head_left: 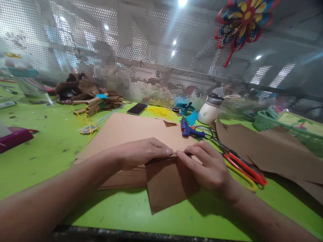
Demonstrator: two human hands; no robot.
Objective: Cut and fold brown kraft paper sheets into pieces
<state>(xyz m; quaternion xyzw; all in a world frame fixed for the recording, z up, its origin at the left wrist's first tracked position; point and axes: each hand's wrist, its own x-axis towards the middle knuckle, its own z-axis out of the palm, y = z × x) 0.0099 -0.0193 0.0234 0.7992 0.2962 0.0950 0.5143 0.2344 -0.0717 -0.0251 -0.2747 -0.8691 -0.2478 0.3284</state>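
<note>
Brown kraft paper (131, 131) lies in a stack on the green table before me. From its near edge a smaller brown paper flap (166, 188) hangs toward me. My left hand (145, 153) grips that edge, thumb pressed on top and the other fingers mostly hidden. Close beside it, my right hand (205, 164) pinches the same edge between thumb and fingers. The two thumbs nearly meet at the fold. A blue glue gun (189, 129) rests just beyond my right hand. Scissors with red handles (247, 168) lie to the right, next to a yellow handle (242, 176).
More brown paper (252, 141) spreads at the right, by a green basket (290, 129). Toward the back stand a white jug (209, 111), a phone (137, 109) and yellow shreds (161, 112). Paper rolls (92, 106) and a clear jar (30, 87) are at the left.
</note>
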